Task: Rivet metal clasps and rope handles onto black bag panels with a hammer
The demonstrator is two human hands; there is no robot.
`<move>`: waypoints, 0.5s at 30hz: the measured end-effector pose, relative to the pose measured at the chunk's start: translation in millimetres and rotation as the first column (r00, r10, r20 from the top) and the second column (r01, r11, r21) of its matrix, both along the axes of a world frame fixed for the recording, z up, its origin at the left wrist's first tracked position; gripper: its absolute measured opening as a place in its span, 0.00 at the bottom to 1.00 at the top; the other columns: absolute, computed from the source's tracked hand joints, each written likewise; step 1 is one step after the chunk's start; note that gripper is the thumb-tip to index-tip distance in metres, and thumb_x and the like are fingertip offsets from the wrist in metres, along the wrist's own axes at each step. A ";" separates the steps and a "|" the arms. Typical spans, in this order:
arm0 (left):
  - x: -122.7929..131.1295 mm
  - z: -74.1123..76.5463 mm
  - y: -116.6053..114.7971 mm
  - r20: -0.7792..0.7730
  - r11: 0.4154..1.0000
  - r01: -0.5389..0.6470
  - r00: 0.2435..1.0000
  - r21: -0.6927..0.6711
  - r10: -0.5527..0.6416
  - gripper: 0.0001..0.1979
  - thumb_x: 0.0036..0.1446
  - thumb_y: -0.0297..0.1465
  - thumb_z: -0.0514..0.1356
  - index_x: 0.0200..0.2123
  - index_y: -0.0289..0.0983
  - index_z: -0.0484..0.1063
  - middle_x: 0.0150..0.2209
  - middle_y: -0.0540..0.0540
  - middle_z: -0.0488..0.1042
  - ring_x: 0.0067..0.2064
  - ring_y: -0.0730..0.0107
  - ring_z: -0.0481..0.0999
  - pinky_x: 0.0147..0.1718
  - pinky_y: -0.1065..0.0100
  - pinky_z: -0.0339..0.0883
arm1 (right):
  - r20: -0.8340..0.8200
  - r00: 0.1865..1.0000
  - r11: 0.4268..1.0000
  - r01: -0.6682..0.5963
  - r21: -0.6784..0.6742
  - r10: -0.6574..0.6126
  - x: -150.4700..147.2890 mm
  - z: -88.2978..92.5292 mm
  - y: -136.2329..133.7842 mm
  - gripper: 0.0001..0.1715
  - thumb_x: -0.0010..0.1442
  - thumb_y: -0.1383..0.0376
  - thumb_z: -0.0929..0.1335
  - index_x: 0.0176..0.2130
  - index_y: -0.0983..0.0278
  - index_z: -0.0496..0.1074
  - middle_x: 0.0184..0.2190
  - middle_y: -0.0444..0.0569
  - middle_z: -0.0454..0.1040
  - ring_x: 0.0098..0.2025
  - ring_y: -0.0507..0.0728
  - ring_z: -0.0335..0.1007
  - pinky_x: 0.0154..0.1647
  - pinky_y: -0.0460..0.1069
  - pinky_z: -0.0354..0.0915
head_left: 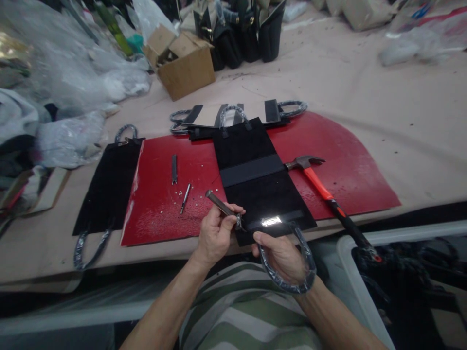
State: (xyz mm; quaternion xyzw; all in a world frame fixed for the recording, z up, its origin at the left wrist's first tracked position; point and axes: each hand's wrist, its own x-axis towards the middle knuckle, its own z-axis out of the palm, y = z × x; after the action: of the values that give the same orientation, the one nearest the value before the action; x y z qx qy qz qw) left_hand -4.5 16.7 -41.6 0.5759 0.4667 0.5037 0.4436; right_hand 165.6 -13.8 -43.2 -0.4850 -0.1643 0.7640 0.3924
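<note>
Left hand (pixel 216 232): thumb and fingers clamped on the metal tool (pixel 221 203). Tool's long axis slants, top end far-left, low end near-right, by the panel's near-left corner. Can't tell whether that end touches the panel; dark shiny bit there hides it.

Right hand (pixel 282 255): thumb on the panel's near edge, fingers curled under, so pinched on the panel (pixel 259 146). Wrapped handle (pixel 309 272) loops around this hand.

Key relation: panel lies just right of my left hand, long axis running away from me, far end tilted left. Right hand is on it; left is nearer its left corner.

Pose: left forearm reaches up and right, knuckles out, wrist fairly straight. Right forearm comes in from near-right, angled left.

Further out: hammer (pixel 315 180) right of panel, head just beside it, grip end out past the table edge over the bin (pixel 346 262). Red mat (pixel 156 209) under the panel; rod (pixel 185 198) and bar (pixel 174 168) lie left. Second panel (pixel 109 187) at mat's left edge.
</note>
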 end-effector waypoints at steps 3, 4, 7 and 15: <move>0.9 -1.1 1.5 0.099 0.998 -0.011 0.995 -0.056 0.016 0.11 0.67 0.38 0.59 0.45 0.36 0.69 0.44 0.41 0.77 0.45 0.60 0.81 0.44 0.63 0.77 | -0.076 0.997 0.999 0.011 -0.052 -0.015 0.5 2.4 1.0 0.23 0.41 0.52 0.81 0.23 0.67 0.75 0.18 0.47 0.71 0.23 0.51 0.65 0.28 0.46 0.63; 1.0 -1.5 1.8 0.121 0.997 -0.014 0.992 -0.072 0.022 0.11 0.67 0.38 0.59 0.45 0.36 0.69 0.44 0.41 0.77 0.45 0.60 0.81 0.44 0.64 0.77 | -0.103 0.995 0.998 -0.016 -0.064 0.009 0.8 3.8 1.2 0.23 0.41 0.52 0.81 0.25 0.67 0.76 0.19 0.48 0.72 0.23 0.52 0.66 0.28 0.46 0.63; 1.1 -2.7 2.1 0.141 0.995 -0.020 0.989 -0.099 0.034 0.11 0.67 0.37 0.60 0.44 0.35 0.69 0.45 0.42 0.77 0.45 0.60 0.81 0.44 0.65 0.77 | -0.117 0.985 0.990 -0.132 -0.042 0.127 1.9 7.5 1.4 0.23 0.43 0.51 0.80 0.26 0.68 0.78 0.21 0.49 0.73 0.25 0.53 0.68 0.30 0.47 0.64; 3.6 1.5 -0.2 0.098 0.997 -0.051 0.994 -0.061 0.057 0.11 0.67 0.37 0.60 0.45 0.36 0.69 0.44 0.42 0.77 0.44 0.61 0.81 0.43 0.66 0.76 | -0.035 0.980 0.980 -0.192 0.051 0.194 4.5 0.1 1.4 0.26 0.44 0.46 0.79 0.19 0.66 0.77 0.23 0.52 0.74 0.34 0.57 0.70 0.44 0.50 0.64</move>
State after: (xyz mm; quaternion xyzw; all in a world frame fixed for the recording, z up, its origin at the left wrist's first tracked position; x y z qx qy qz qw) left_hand -0.9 16.5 -40.0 0.5240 0.4741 0.5296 0.4693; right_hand 170.1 -12.4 -43.1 -0.4421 -0.2207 0.8039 0.3310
